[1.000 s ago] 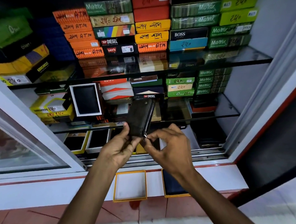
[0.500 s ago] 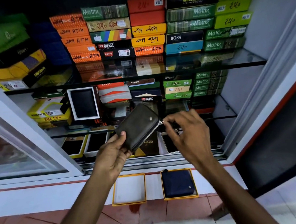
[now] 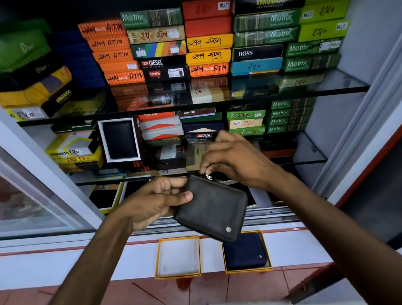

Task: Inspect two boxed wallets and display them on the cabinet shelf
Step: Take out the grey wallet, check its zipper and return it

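Dark grey wallet (image 3: 211,207) held over the ledge by left hand (image 3: 155,201), right hand (image 3: 234,161) pinching its zip pull (image 3: 207,176), inspection underway; next likely back into empty box (image 3: 178,257) beside boxed blue wallet (image 3: 244,251).

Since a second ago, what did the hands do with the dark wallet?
The left hand turned the grey wallet from upright to nearly flat and lowered it. The right hand kept its grip on the zip pull, following it to the wallet's top corner. The blue wallet in its box and the empty box stayed put.
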Demonstrator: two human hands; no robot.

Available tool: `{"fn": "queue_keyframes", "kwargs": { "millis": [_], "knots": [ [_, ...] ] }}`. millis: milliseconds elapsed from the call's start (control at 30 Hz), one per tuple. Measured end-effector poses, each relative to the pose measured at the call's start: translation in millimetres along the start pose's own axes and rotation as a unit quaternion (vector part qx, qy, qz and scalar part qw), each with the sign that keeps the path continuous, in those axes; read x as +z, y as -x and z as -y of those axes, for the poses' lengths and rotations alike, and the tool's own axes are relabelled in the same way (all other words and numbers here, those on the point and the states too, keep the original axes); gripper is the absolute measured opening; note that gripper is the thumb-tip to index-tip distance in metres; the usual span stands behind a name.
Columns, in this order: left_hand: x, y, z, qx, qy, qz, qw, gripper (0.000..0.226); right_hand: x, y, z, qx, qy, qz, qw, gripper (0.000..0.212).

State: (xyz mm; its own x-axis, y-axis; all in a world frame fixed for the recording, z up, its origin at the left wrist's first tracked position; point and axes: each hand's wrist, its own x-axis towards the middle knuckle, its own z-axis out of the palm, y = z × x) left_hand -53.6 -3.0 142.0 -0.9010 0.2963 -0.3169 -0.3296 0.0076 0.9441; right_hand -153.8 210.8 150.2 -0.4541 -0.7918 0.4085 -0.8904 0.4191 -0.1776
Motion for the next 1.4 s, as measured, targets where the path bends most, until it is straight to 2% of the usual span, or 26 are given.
{"fn": "queue_keyframes", "kwargs": {
  "millis": [133, 233, 300, 400, 433, 500, 533, 600, 667, 733, 800, 867, 933, 1033, 1100, 1200, 1233, 1300, 1400],
  "knots": [
    [11.3, -5.7, 1.2, -0.023, 0.023, 0.016, 0.999, 0.040, 6.4, -15.7, -2.0, -0.019, -0.060, 0.013, 0.998, 0.014],
    [12.2, -5.3, 6.3, -0.015, 0.044, -0.002, 0.999, 0.039, 9.6, -8.6, -6.5, 0.069, -0.150, -0.025, 0.986, 0.023],
    [13.5, -2.3, 8.8, -0.006, 0.068, -0.031, 0.997, 0.040, 11.9, 5.6, -9.3, 0.184, -0.243, -0.075, 0.950, 0.028],
    [12.2, 4.2, 13.5, 0.027, 0.100, -0.099, 0.990, 0.040, 13.1, 36.3, -6.8, 0.323, -0.389, -0.087, 0.858, 0.037],
    [11.4, 7.0, 15.1, 0.051, 0.090, -0.123, 0.987, 0.036, 14.1, 47.9, -3.4, 0.338, -0.423, -0.069, 0.838, 0.039],
    [9.7, 12.9, 19.7, 0.115, 0.033, -0.167, 0.979, 0.032, 18.4, 66.3, 9.0, 0.319, -0.474, -0.038, 0.820, 0.028],
    [9.2, 15.7, 22.1, 0.148, 0.000, -0.180, 0.972, 0.034, 21.3, 72.6, 16.3, 0.299, -0.486, -0.036, 0.820, 0.025],
    [8.8, 21.0, 28.4, 0.212, -0.048, -0.188, 0.958, 0.038, 28.7, 81.3, 25.5, 0.269, -0.472, -0.080, 0.836, 0.032],
    [7.0, 26.6, 35.4, 0.280, -0.093, -0.171, 0.940, 0.034, 33.7, 84.5, 31.7, 0.248, -0.429, -0.148, 0.856, 0.034],
    [2.8, 30.4, 45.3, 0.340, -0.142, -0.155, 0.917, 0.027, 37.9, 85.8, 36.9, 0.201, -0.349, -0.204, 0.892, 0.034],
    [-3.4, 29.6, 57.3, 0.369, -0.180, -0.157, 0.898, 0.037, 44.3, 86.3, 39.6, 0.167, -0.267, -0.237, 0.919, 0.031],
    [-5.4, 29.0, 64.9, 0.384, -0.219, -0.174, 0.880, 0.046, 50.7, 86.1, 42.3, 0.152, -0.231, -0.254, 0.927, 0.030],
    [-7.3, 29.7, 71.5, 0.386, -0.237, -0.189, 0.871, 0.045, 58.1, 84.9, 44.6, 0.145, -0.220, -0.263, 0.928, 0.028],
    [-13.5, 35.0, 79.9, 0.372, -0.224, -0.206, 0.877, 0.040, 69.4, 84.1, 45.4, 0.154, -0.202, -0.250, 0.934, 0.030],
    [-13.9, 39.8, 83.2, 0.321, -0.197, -0.240, 0.895, 0.042, 79.5, 84.2, 48.7, 0.206, -0.244, -0.209, 0.924, 0.036],
    [-14.2, 35.0, 102.1, 0.197, -0.148, -0.315, 0.917, 0.047, 99.7, 81.4, 59.0, 0.356, -0.390, -0.091, 0.844, 0.044],
    [-17.0, 30.0, 113.4, 0.161, -0.114, -0.341, 0.919, 0.044, 111.4, 80.1, 61.0, 0.387, -0.390, -0.052, 0.834, 0.039],
    [-27.1, 20.0, 142.1, 0.089, -0.047, -0.392, 0.914, 0.033, 137.9, 79.4, 64.0, 0.417, -0.355, 0.015, 0.837, 0.025],
    [-43.2, 9.8, 185.1, -0.008, -0.047, -0.418, 0.907, 0.025, 173.2, 81.3, 68.3, 0.453, -0.396, 0.064, 0.796, 0.023]
  ]
}}
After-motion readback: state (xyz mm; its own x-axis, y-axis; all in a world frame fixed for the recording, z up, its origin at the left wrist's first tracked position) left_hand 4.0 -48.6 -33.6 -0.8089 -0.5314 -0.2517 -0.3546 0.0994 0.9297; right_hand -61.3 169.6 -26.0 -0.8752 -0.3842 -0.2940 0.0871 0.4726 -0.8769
